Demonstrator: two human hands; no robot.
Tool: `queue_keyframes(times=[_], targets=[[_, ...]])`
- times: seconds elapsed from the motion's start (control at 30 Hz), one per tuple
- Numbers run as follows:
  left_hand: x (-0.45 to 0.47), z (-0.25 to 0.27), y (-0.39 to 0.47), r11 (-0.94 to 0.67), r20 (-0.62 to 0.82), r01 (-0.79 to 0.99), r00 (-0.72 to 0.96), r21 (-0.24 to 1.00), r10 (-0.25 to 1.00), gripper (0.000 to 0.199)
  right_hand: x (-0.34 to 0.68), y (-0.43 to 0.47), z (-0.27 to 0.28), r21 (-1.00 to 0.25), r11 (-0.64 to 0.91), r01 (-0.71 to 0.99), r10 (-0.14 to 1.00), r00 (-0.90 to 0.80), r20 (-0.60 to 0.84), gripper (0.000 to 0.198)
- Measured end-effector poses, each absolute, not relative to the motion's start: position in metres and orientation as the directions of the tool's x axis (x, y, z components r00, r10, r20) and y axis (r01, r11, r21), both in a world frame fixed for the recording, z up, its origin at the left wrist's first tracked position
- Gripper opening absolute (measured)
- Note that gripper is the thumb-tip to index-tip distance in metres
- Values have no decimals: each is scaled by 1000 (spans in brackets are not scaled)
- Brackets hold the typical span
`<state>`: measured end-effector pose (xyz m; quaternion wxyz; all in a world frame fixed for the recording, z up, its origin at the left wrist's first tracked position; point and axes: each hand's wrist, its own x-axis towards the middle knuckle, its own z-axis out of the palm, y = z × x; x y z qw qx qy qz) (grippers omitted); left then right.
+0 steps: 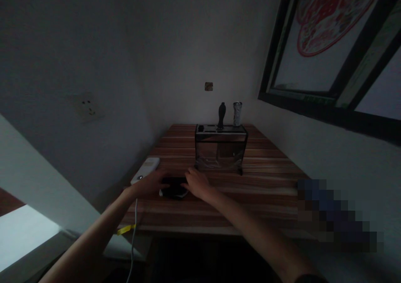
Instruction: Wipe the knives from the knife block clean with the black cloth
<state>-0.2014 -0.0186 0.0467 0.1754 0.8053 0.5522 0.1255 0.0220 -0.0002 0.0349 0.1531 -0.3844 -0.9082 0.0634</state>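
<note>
On the left lies a white box [148, 167], then the left hand [153, 182], a dark object [174, 188] on the table [269, 170], and the right hand [198, 183]; both touch it, gripping or not I can't tell. Rightward stands a rack [221, 137].

Single view taken from head mount. Camera set above and behind left hand [152, 182] and right hand [197, 183], directed forward and down. Hands framed below centre, at close range; forearms [247, 222] cut by lower frame edge. Tabletop [266, 191] covered to far edge beyond hands; walls [178, 61] included behind it and on both sides of hands.
</note>
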Motion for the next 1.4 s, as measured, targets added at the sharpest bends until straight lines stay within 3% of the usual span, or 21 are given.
queue_keyframes(times=[0.13, 0.37, 0.67, 0.9, 1.03, 1.2, 1.3, 1.4], targets=[[-206, 38, -15, -362, 1, 839, 396, 407, 918, 44, 18, 2, 28, -239, 674, 699, 738, -643, 203, 36], [-203, 33, -15, -274, -44, 839, 332, 471, 942, 51, 21, 5, 25, -344, 646, 682, 756, -633, 166, 34], [-167, 59, -30, -236, -70, 778, 338, 583, 939, 20, 55, 2, 26, -766, 499, 405, 764, -624, 168, 21], [-111, 47, -14, -263, 80, 495, 359, 828, 930, 19, 121, 12, 25, -908, 356, 222, 794, -584, 168, 31], [-74, 32, -3, -183, 94, 255, 327, 949, 940, 27, 155, 18, 24, -936, 259, 239, 866, -487, 115, 32], [-34, 17, 7, -47, 43, 10, 272, 999, 961, 38, 178, 23, 16, -979, 156, 134, 916, -390, 93, 43], [-19, 13, 10, -69, 95, -110, 243, 991, 965, 38, 181, 25, 10, -982, 151, 117, 936, -335, 104, 43], [-15, 13, 10, -121, 144, -108, 253, 987, 957, 37, 179, 25, 7, -973, 184, 142, 939, -318, 131, 40]])
